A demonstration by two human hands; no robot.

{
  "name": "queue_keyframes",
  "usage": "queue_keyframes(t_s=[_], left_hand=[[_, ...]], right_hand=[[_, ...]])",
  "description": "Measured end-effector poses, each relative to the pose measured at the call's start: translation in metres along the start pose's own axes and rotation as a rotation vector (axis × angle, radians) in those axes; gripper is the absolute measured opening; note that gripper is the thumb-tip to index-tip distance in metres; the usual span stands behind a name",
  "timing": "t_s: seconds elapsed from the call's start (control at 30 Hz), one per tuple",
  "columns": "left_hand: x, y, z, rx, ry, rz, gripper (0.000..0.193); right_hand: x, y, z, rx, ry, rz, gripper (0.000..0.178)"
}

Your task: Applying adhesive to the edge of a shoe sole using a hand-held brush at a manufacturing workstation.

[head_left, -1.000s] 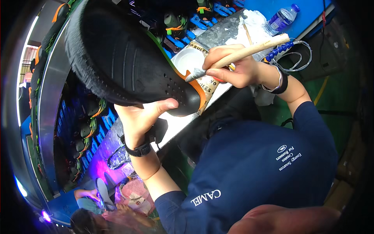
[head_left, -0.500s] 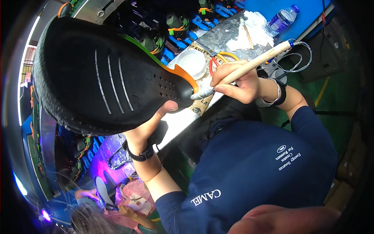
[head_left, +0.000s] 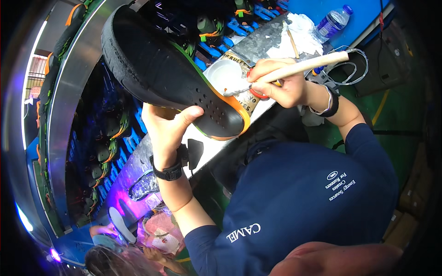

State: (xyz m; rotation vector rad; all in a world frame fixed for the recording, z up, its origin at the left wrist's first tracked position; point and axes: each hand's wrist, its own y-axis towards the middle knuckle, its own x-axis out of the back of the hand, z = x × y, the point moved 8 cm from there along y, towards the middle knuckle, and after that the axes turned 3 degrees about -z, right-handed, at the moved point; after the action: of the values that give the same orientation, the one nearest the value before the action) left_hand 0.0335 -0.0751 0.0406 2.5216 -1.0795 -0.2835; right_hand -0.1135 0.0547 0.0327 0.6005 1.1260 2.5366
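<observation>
My left hand [head_left: 166, 125] grips a black shoe sole [head_left: 165, 73] with an orange and green rim, holding it tilted above the workbench, thumb on its perforated heel end. My right hand [head_left: 276, 83] is shut on a long wooden-handled brush [head_left: 304, 66], whose tip sits just right of the sole's heel. Under the brush tip stands a round tin of white glue [head_left: 225, 76]. Both wrists wear black bands.
A grey workbench [head_left: 258, 41] carries a plastic water bottle [head_left: 330, 23], white rags and a second brush. A conveyor with blue holders and several shoes [head_left: 106, 152] runs on the left. Another person [head_left: 110, 262] works at the lower left, near purple light.
The sole has swung up and leftward, turning its edge toward me. The brush has pulled off the heel and moved over the glue tin.
</observation>
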Motion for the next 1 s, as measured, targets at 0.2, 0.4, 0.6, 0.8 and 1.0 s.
queue_keyframes(t_s=[0.2,0.4,0.6,0.8,1.0], left_hand=[[-0.003,0.001,0.011,0.084,-0.091,0.023,0.053],[-0.007,0.001,0.022,0.14,-0.125,0.033,0.059],[-0.016,0.0,0.025,0.184,-0.137,0.061,0.059],[-0.028,-0.011,0.033,0.254,-0.177,0.094,0.06],[-0.038,-0.02,0.039,0.383,-0.214,0.112,0.062]], right_hand=[[-0.007,-0.009,-0.001,-0.108,0.037,0.145,0.008],[-0.003,0.002,0.004,0.008,-0.013,0.072,0.007],[-0.011,0.003,0.003,-0.019,-0.01,0.136,0.006],[0.005,0.023,0.006,0.119,-0.173,0.006,0.005],[0.015,0.039,0.006,0.222,-0.2,-0.072,0.005]])
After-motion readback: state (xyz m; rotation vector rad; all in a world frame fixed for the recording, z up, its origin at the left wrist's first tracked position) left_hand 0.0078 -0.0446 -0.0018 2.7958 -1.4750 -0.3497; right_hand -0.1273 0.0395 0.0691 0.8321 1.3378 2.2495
